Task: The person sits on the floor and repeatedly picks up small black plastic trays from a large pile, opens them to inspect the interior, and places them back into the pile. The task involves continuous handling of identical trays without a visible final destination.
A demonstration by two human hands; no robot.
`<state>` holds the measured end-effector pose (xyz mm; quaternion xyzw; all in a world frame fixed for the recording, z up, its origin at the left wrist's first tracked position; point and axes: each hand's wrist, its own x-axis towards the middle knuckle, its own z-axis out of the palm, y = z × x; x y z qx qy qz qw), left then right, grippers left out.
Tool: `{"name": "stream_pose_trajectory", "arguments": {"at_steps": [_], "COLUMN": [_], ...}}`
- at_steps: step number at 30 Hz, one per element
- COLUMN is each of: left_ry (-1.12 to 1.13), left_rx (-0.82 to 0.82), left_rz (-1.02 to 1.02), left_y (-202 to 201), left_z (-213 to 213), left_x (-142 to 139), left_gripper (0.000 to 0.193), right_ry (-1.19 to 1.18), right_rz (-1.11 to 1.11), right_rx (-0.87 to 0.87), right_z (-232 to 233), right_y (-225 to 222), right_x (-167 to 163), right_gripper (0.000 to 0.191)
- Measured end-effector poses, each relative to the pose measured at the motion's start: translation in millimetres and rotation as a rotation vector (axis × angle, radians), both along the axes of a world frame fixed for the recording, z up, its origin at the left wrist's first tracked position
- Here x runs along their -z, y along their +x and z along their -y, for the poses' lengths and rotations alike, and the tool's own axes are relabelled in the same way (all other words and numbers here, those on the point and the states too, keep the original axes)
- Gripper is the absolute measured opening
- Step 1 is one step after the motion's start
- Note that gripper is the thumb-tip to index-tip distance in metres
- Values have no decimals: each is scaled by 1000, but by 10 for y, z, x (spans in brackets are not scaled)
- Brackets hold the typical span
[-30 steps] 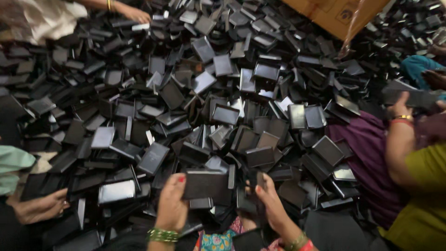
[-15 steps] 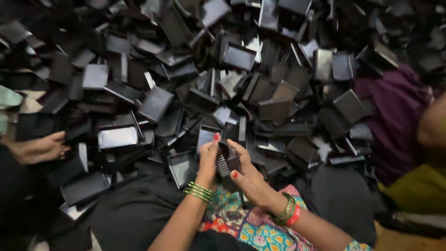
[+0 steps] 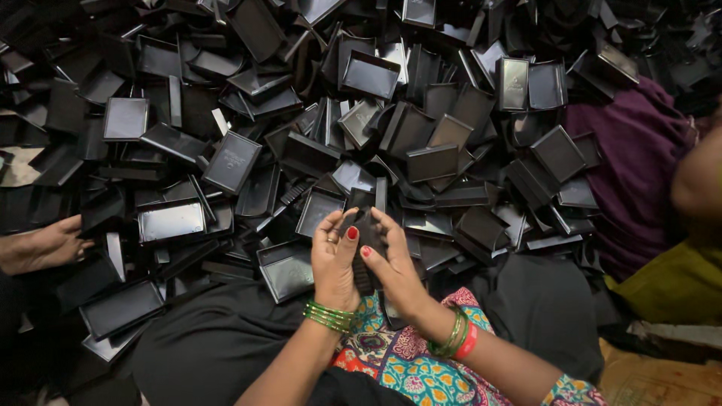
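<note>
My left hand point(image 3: 335, 259) and my right hand point(image 3: 395, 267) are pressed together around a small black plastic tray part point(image 3: 362, 225), held upright between them near my lap. Both wrists wear green bangles; the right also has a red one. A huge heap of black rectangular plastic trays point(image 3: 361, 120) spreads out in front of me. The nearest loose trays lie just left of my hands, one shallow tray point(image 3: 286, 269) open side up.
Another person's hand point(image 3: 41, 244) rests on the heap at the left edge. A person in purple cloth point(image 3: 639, 165) and olive clothing point(image 3: 677, 282) sits at the right. Black cloth point(image 3: 218, 346) covers the floor by my knees.
The view has tilted down and closer to the heap. My hands moved from picking a tray off the heap to closing together around one small piece near my lap.
</note>
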<state>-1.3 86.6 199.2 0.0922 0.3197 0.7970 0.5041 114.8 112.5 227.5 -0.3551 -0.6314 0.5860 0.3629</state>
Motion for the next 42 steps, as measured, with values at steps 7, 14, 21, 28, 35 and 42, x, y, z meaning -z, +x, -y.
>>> {"name": "stream_pose_trajectory", "arguments": {"at_steps": [7, 14, 21, 28, 35, 42], "left_ry": [32, 115, 195, 186, -180, -272], "left_rx": [-40, -65, -64, -16, 363, 369], "left_rz": [-49, -111, -231, -245, -442, -866], "left_y": [-39, 0, 10, -3, -59, -26], "left_z": [6, -7, 88, 57, 133, 196], "left_x": [39, -48, -178, -196, -66, 22], "left_gripper": [62, 71, 82, 76, 31, 33], "right_ry": [228, 323, 271, 1, 398, 225], "right_rz": [108, 85, -51, -270, 269, 454], "right_rx": [-29, 79, -20, -202, 203, 225], "right_z": [44, 74, 169, -48, -377, -266], "right_y": [-56, -73, -68, -45, 258, 350], "right_x": [-93, -186, -109, 80, 223, 298], "right_gripper": [67, 63, 63, 66, 34, 31]}}
